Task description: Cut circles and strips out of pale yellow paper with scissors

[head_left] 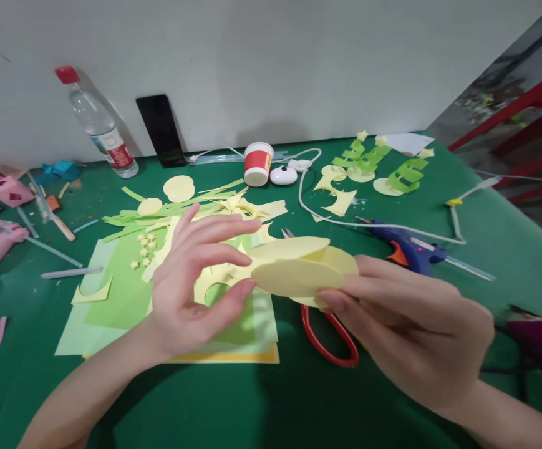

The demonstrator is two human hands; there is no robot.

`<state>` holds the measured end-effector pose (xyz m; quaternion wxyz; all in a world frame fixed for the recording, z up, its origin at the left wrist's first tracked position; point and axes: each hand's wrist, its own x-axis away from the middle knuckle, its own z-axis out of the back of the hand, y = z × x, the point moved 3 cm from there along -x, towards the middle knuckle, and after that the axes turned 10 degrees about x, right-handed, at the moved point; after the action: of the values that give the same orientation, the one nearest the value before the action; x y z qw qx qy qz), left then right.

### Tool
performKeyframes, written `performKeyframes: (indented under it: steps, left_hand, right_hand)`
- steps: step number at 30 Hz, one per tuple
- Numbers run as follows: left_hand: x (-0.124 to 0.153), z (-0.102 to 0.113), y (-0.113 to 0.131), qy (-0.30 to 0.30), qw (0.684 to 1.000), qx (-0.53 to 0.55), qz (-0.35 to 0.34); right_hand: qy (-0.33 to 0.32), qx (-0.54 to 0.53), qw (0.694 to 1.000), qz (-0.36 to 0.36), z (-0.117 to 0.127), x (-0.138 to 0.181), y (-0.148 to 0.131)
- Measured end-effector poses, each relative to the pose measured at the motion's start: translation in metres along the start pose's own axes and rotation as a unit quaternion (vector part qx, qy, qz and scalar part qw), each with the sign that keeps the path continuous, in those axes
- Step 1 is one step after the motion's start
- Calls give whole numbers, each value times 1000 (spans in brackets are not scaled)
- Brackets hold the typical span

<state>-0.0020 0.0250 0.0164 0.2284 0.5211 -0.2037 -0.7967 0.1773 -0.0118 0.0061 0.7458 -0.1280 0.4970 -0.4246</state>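
Note:
Several pale yellow paper circles [299, 277] are pinched at their right side by my right hand [420, 324], thumb below and fingers above. They fan apart slightly at the top. My left hand [191, 280] is at their left edge, fingers spread; its thumb and index fingertips are close to the rim, and I cannot tell whether they touch it. Beneath the circles lie scissors [333, 349] with red handles, partly covered. Under my left hand are yellow paper scraps [219, 274] and green paper sheets [111, 299], with small folded paper stars [145, 249] beside it.
A blue glue gun [408, 246] lies at right near a white cable [345, 221]. Behind stand a red-and-white paper cup [258, 163], a white earbud case [283, 175], a phone [161, 131] and a water bottle [97, 128]. Green curled paper pieces [406, 176] sit at back right.

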Motion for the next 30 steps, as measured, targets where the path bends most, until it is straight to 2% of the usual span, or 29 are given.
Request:
performKeyframes:
  steps: [3, 7, 9, 12, 17, 24, 30]
  left_hand:
    - [1, 1, -2, 8, 1000, 9, 2]
    - [1, -2, -5, -40, 999, -5, -4]
    - [2, -2, -7, -47, 999, 2, -9]
    - [3, -3, -8, -52, 998, 17, -25]
    - [4, -3, -7, -59, 996, 18, -68]
    - [2, -6, -4, -66, 991, 7, -119]
    - [9, -5, -4, -60, 994, 50, -77]
  right_hand:
    - [13, 45, 998, 28, 2, 0, -2]
    - [44, 161, 975, 145, 6, 0, -7]
    - [38, 205, 958, 199, 6, 1, -8]
    - [20, 227, 946, 232, 5, 4, -8]
    - [32, 193, 963, 184, 3, 5, -8]
    - [20, 72, 994, 78, -4, 5, -4]
    - [-18, 59, 996, 58, -7, 4, -4]
